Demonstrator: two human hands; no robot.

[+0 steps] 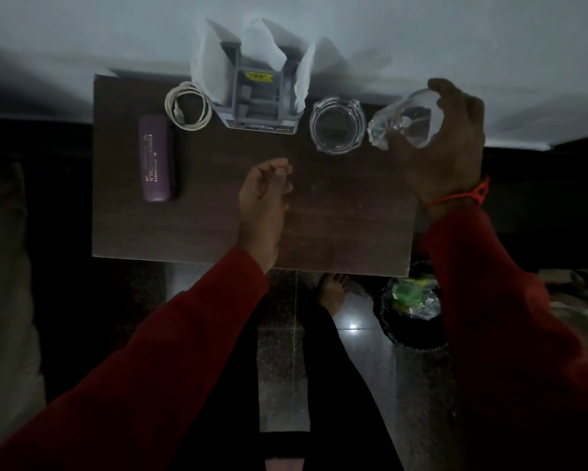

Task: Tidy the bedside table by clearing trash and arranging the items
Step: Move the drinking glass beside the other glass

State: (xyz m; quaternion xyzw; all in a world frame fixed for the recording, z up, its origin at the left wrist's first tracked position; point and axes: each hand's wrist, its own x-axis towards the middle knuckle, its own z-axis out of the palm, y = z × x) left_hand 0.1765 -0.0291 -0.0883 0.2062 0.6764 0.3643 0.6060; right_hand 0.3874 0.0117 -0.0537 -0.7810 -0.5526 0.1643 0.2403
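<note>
Because our right hand point(445, 144) grasps the tilted clear glass point(403, 120) just right of the glass ashtray point(337, 125), near the table point(190, 229) edge, while our left hand point(263, 192) hangs loosely curled and empty, we risk clinking or dropping it.

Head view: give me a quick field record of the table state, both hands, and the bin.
surface: dark wooden bedside table
back row, left to right: coiled white cable; grey tissue holder with white tissues; clear glass ashtray
left side: purple cylindrical case, lying flat
right hand: holding clear glass tumbler, tilted, beside the ashtray
left hand: empty, loosely curled over table centre
floor: dark bin by the table's right front corner, holding green and clear wrappers
</note>
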